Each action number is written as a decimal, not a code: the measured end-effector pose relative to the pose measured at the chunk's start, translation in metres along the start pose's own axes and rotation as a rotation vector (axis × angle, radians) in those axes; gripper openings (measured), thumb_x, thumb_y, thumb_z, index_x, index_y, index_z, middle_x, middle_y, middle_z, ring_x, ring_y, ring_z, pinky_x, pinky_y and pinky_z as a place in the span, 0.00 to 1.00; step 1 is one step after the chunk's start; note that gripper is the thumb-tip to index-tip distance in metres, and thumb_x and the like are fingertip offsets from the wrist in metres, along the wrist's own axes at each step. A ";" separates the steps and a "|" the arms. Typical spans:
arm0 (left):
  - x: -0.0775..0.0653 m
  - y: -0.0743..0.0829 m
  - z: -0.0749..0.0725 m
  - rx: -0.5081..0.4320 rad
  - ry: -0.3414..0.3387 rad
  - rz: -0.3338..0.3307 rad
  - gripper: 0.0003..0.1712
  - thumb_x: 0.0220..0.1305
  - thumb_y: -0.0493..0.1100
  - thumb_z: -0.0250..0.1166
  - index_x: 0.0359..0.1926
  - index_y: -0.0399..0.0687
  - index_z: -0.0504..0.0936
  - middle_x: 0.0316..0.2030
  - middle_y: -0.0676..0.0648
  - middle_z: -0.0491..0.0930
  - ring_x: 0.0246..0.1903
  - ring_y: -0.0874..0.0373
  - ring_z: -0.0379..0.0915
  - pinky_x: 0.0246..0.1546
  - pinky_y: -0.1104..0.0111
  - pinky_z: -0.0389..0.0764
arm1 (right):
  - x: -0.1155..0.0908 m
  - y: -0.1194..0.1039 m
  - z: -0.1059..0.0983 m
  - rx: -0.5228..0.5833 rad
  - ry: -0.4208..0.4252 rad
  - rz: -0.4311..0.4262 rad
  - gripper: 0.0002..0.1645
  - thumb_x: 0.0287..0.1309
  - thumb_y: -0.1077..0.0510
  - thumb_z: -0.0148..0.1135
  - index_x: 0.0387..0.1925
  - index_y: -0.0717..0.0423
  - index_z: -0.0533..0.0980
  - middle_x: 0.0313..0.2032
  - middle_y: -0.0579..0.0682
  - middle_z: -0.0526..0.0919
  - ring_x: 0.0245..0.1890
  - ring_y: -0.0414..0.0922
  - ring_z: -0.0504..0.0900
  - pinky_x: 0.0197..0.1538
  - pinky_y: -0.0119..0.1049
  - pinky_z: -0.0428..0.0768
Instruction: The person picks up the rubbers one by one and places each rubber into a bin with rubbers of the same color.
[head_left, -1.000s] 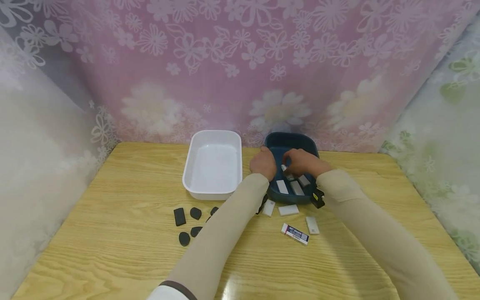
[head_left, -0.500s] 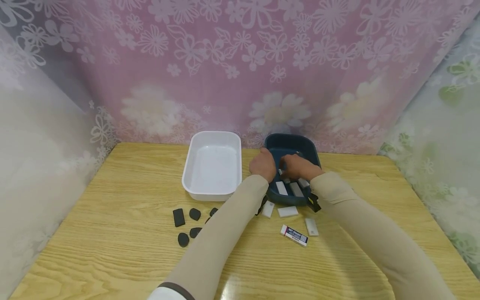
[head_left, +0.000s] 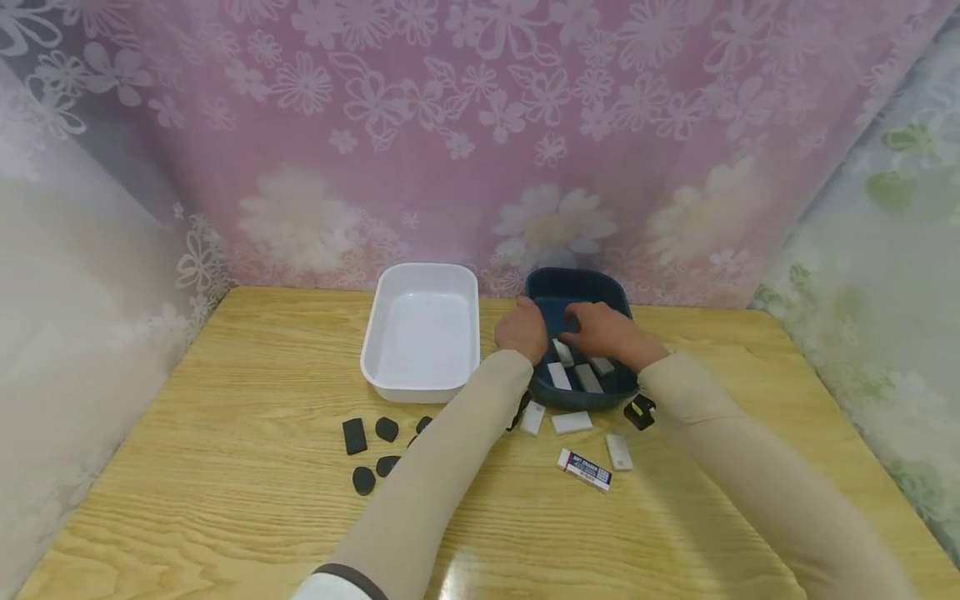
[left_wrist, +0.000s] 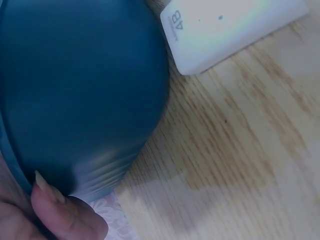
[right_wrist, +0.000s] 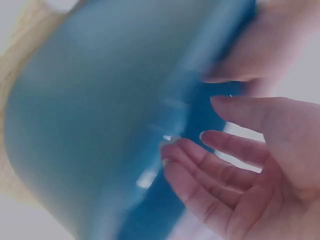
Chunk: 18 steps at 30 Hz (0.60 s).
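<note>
The dark blue basin [head_left: 581, 403] stands at the back right of the table. My left hand [head_left: 522, 329] grips its left rim, the thumb [left_wrist: 67, 210] over the edge in the left wrist view. Over the inside of the basin hovers my right hand [head_left: 603, 329]. Its fingers [right_wrist: 200, 195] are loosely bent and apart from the thumb, holding nothing. Below it lie white erasers [head_left: 558, 376] and greyer ones [head_left: 588, 379], the latter in shade. In front of the basin are several more white erasers [head_left: 572, 422], one [left_wrist: 225, 35] marked 4B, and a sleeved eraser [head_left: 585, 470].
A white basin [head_left: 422, 393] stands left of the blue one. Several dark stones or flat black pieces [head_left: 355, 436] lie before it, some hidden behind my left forearm. A floral curtain [head_left: 420, 167] hangs along the table's back edge.
My right hand lowered a white eraser into the blue basin and let it go. It then rose slightly, fingers parting. My left hand has stayed at the rim.
</note>
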<state>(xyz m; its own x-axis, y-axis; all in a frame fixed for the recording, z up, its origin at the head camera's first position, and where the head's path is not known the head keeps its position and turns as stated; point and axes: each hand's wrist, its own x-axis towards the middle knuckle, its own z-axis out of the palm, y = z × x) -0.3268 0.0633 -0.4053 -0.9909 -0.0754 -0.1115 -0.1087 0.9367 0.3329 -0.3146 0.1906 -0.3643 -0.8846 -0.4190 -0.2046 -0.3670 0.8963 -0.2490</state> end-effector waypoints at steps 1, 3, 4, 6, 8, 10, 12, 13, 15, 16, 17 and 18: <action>0.000 0.000 0.001 0.004 0.005 0.002 0.28 0.67 0.49 0.58 0.63 0.42 0.65 0.36 0.48 0.83 0.34 0.55 0.81 0.33 0.62 0.81 | -0.007 0.000 -0.004 0.021 0.035 -0.011 0.22 0.65 0.54 0.59 0.54 0.65 0.73 0.42 0.59 0.80 0.39 0.54 0.80 0.44 0.51 0.76; 0.000 0.001 0.002 0.000 0.021 0.003 0.24 0.68 0.49 0.57 0.60 0.42 0.67 0.37 0.48 0.83 0.35 0.55 0.81 0.34 0.62 0.81 | -0.024 -0.003 -0.012 0.052 0.099 -0.048 0.20 0.65 0.56 0.59 0.53 0.65 0.74 0.39 0.56 0.81 0.35 0.50 0.80 0.41 0.49 0.77; 0.000 0.001 0.002 -0.004 0.027 0.002 0.24 0.68 0.49 0.57 0.59 0.42 0.68 0.37 0.48 0.83 0.35 0.55 0.81 0.34 0.62 0.81 | -0.033 -0.005 -0.015 0.062 0.124 -0.066 0.19 0.65 0.56 0.58 0.52 0.64 0.75 0.37 0.55 0.81 0.34 0.48 0.80 0.40 0.48 0.77; 0.000 0.001 0.002 -0.008 0.033 0.003 0.23 0.68 0.48 0.57 0.58 0.42 0.68 0.37 0.47 0.83 0.35 0.55 0.81 0.34 0.62 0.81 | -0.051 -0.006 -0.019 0.085 0.163 -0.089 0.17 0.65 0.56 0.58 0.51 0.63 0.76 0.37 0.52 0.81 0.34 0.46 0.80 0.40 0.47 0.77; 0.000 0.000 0.002 -0.015 0.030 0.004 0.23 0.68 0.48 0.57 0.58 0.42 0.68 0.36 0.47 0.83 0.34 0.54 0.81 0.33 0.62 0.81 | -0.070 -0.007 -0.019 0.093 0.202 -0.101 0.16 0.66 0.55 0.58 0.50 0.61 0.77 0.36 0.50 0.81 0.34 0.44 0.79 0.39 0.46 0.77; 0.000 0.000 0.002 -0.019 0.021 0.003 0.23 0.68 0.48 0.57 0.59 0.42 0.67 0.35 0.47 0.83 0.34 0.54 0.81 0.33 0.62 0.81 | -0.088 -0.007 -0.015 0.111 0.235 -0.102 0.15 0.65 0.55 0.58 0.49 0.59 0.77 0.35 0.48 0.81 0.33 0.43 0.79 0.38 0.44 0.77; 0.001 0.000 0.002 -0.027 0.017 -0.002 0.22 0.68 0.48 0.57 0.58 0.42 0.68 0.36 0.47 0.83 0.34 0.55 0.81 0.33 0.62 0.81 | -0.106 -0.006 -0.007 0.118 0.273 -0.098 0.14 0.65 0.55 0.59 0.48 0.58 0.78 0.34 0.45 0.81 0.32 0.41 0.79 0.37 0.43 0.77; 0.001 0.000 0.002 -0.032 0.014 -0.005 0.22 0.68 0.48 0.57 0.58 0.42 0.67 0.36 0.47 0.83 0.34 0.54 0.81 0.34 0.61 0.81 | -0.114 -0.005 -0.001 0.114 0.293 -0.097 0.14 0.64 0.55 0.60 0.48 0.57 0.78 0.33 0.44 0.80 0.31 0.40 0.78 0.36 0.41 0.77; 0.001 0.000 0.001 -0.035 0.011 -0.005 0.23 0.68 0.48 0.57 0.58 0.43 0.67 0.36 0.47 0.83 0.34 0.54 0.81 0.33 0.61 0.81 | -0.129 -0.003 0.012 0.111 0.328 -0.088 0.12 0.63 0.55 0.61 0.47 0.55 0.79 0.31 0.42 0.79 0.29 0.38 0.77 0.33 0.39 0.76; 0.000 0.000 0.001 -0.036 0.011 -0.004 0.23 0.67 0.48 0.58 0.58 0.42 0.67 0.36 0.47 0.83 0.34 0.54 0.81 0.33 0.61 0.81 | -0.135 -0.002 0.018 0.106 0.340 -0.080 0.11 0.63 0.56 0.61 0.45 0.55 0.79 0.29 0.41 0.78 0.28 0.38 0.76 0.31 0.38 0.75; 0.000 0.000 0.001 -0.038 0.011 -0.003 0.23 0.67 0.47 0.58 0.58 0.42 0.67 0.36 0.47 0.83 0.35 0.54 0.81 0.33 0.61 0.81 | -0.140 0.000 0.026 0.092 0.349 -0.067 0.10 0.63 0.56 0.61 0.44 0.54 0.80 0.28 0.40 0.78 0.27 0.37 0.75 0.30 0.37 0.75; -0.001 0.000 0.000 -0.040 0.013 -0.001 0.23 0.67 0.47 0.58 0.58 0.42 0.67 0.36 0.46 0.83 0.35 0.54 0.81 0.34 0.61 0.81 | -0.144 0.002 0.033 0.078 0.352 -0.051 0.09 0.62 0.56 0.62 0.43 0.53 0.80 0.27 0.39 0.77 0.26 0.36 0.74 0.28 0.36 0.74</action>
<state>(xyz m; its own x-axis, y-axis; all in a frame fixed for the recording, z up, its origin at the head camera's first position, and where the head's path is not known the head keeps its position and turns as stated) -0.3262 0.0635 -0.4055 -0.9917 -0.0811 -0.0999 -0.1127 0.9223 0.3696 -0.1781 0.2481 -0.3664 -0.9156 -0.3751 0.1447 -0.4020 0.8560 -0.3251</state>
